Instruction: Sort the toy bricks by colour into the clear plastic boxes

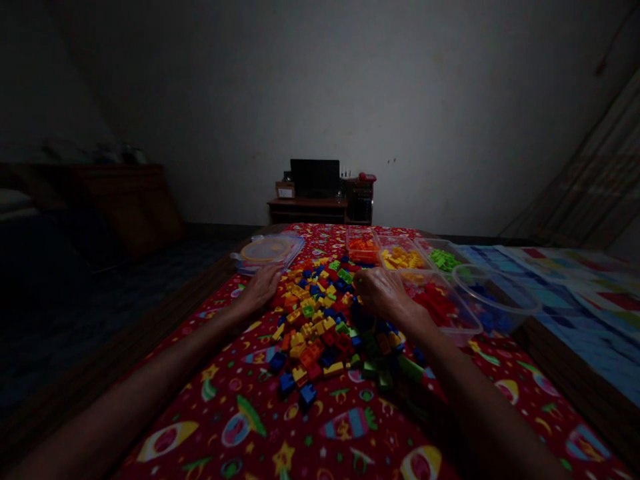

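Note:
A heap of small plastic building bricks (320, 327) in yellow, red, blue, green and orange lies on a red patterned cloth (280, 427). My left hand (261, 288) rests at the heap's left edge, fingers together and pointing forward; whether it holds anything is hidden. My right hand (380, 291) hovers over the heap's far right side, fingers curled down onto the bricks. Just right of that hand stands a clear tub of red bricks (440, 307).
Further clear tubs hold orange bricks (363, 249), yellow bricks (400, 257), green bricks (443, 259) and blue bricks (493, 303). Stacked lids (267, 252) lie at far left. A dark desk with a monitor (315, 179) stands against the wall. The room is dim.

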### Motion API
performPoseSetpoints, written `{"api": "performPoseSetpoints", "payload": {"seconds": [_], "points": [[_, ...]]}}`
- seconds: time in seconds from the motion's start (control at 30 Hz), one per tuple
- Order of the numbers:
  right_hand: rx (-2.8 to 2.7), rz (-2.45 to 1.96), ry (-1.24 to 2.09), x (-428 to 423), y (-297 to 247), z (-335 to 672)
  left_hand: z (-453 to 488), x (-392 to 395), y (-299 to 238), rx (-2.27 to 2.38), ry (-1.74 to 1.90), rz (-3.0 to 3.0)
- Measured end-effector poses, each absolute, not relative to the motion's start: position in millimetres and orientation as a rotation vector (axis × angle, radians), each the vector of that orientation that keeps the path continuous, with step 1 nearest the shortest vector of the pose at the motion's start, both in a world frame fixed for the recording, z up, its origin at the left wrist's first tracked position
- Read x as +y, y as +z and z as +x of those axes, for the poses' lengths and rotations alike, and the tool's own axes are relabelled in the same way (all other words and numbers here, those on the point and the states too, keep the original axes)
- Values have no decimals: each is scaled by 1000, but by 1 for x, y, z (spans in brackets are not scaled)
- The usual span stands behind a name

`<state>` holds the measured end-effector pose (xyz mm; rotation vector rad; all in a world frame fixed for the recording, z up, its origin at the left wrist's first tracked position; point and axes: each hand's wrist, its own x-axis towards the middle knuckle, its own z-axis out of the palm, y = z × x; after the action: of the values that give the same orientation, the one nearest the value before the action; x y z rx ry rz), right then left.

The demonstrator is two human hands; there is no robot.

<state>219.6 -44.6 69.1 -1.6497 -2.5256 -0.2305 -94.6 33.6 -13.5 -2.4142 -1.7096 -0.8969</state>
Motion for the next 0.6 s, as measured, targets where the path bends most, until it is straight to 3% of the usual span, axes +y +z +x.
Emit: {"api": "performPoseSetpoints", "payload": {"seconds": [0.4,0.6], "points": [[-2527,-1654,-218,-46,70,218,-79,37,-19,-1760,-953,-2247],[-2556,-1602,-218,-44,66,220,-81,36,-33,-1770,-863,-2539]]}}
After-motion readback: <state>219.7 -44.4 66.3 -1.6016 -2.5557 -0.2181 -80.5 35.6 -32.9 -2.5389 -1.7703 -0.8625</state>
